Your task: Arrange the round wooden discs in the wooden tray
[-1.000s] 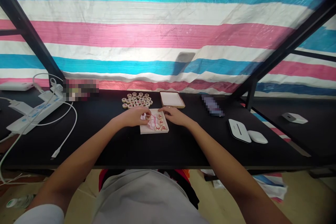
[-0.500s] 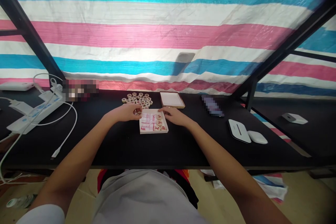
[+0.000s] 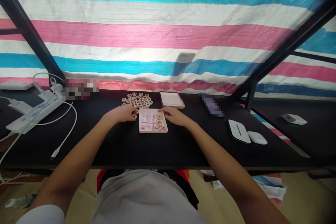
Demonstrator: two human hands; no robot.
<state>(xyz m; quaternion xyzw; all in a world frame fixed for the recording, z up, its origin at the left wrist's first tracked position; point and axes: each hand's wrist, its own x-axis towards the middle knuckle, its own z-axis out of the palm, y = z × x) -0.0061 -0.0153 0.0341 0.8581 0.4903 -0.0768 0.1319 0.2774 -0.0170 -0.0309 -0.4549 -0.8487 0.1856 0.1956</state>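
Note:
My left hand (image 3: pixel 128 113) is closed in a pinch on a round Chinese chess piece (image 3: pixel 134 116), just left of a shallow white box (image 3: pixel 140 130). The box has a pale sheet with reddish lines in its bottom. Along its right side lie several chess pieces (image 3: pixel 159 123) with red characters. My right hand (image 3: pixel 172 114) grips the box at its far right corner, thumb and fingers on the rim. Beyond my left hand is a loose cluster of chess pieces (image 3: pixel 136 100), partly hidden by that hand.
A box lid (image 3: pixel 172 100) rests behind the box. To the right are a phone (image 3: pixel 212 106), a white flat device (image 3: pixel 239 131) and a white mouse-like object (image 3: pixel 257 137). A power strip (image 3: pixel 36 113) with cables stands at the left of the black desk (image 3: pixel 112 150).
My left hand has drawn slightly left, off the box's left rim, with the chess piece at its fingertips. My right hand stays at the box corner.

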